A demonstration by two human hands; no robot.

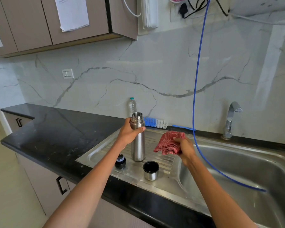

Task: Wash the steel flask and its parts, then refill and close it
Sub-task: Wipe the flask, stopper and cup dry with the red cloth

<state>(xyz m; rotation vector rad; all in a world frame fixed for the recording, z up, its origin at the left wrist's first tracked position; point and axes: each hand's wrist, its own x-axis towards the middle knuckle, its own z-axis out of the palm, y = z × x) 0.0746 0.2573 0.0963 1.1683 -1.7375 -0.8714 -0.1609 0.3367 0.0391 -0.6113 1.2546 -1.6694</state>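
head view: looking down at a steel sink unit set in a black counter, both forearms reaching in.
flask (pixel 138 142): upright on the ribbed drainboard (pixel 161 155), mouth open with neither stopper nor cup on it; likely stood there so water runs off toward the basin (pixel 237 170).
left hand (pixel 130 132): wrapped around the flask just under its threaded neck, thumb across the front, fingers curled behind; steadies the tall, narrow body, which would tip easily on wet ribs.
right hand (pixel 185 148): closed on a folded red checked cloth (pixel 169 143), pinching it in a bunch beside the flask, apart from the steel; seemingly ready to wipe the outside dry.
stopper (pixel 120 161): dark, lying on the drainboard just left of the flask's base, kept near for closing.
cup lid (pixel 151 170): steel with dark inside, standing mouth up in front of the flask, also within reach.
bottle brush (pixel 156 123): blue and white bristles, laid along the back edge of the sink behind the flask, out of use.
plastic bottle (pixel 132 106): clear with a teal cap, against the wall behind the flask; possibly the refill water.
blue hose (pixel 195 89): hanging from above into the basin; no flow visible.
tap (pixel 231 119): at the far rim, nothing running.
stage, as a guess: washing seems finished, drying in hand, refill and closing not yet done.
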